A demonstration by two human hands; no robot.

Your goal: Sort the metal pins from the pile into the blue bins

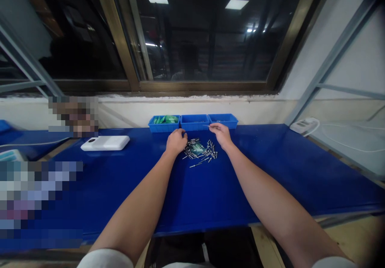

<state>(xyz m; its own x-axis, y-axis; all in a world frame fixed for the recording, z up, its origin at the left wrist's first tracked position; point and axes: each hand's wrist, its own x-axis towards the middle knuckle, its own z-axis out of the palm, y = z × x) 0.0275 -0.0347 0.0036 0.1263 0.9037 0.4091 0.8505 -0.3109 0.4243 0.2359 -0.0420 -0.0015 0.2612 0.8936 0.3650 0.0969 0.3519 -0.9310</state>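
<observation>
Blue table (pixel 198 204) carries rivets (pixel 207 152) beside left hand (pixel 177 141), whose grip I cannot tell; right hand (pixel 221 135) pinches one pin (pixel 206 125). Picking step, seemingly; next needs steadiness.

A white oblong device (pixel 105 143) lies on the left part of the blue tabletop (pixel 99 184), and a thin white cable (pixel 33 144) runs near it towards the left edge of the view. Behind the table, above a pale wall (pixel 126 107), stands a dark window (pixel 210 43) in a bronze-coloured frame (pixel 116 31), its glass showing two bright rectangular light panels (pixel 237 4). Grey metal bars (pixel 333 51) slant on both sides, and near the foot of the right-hand ones sits a white box (pixel 303 125) with a white cord (pixel 315 124) curling beside it.
</observation>
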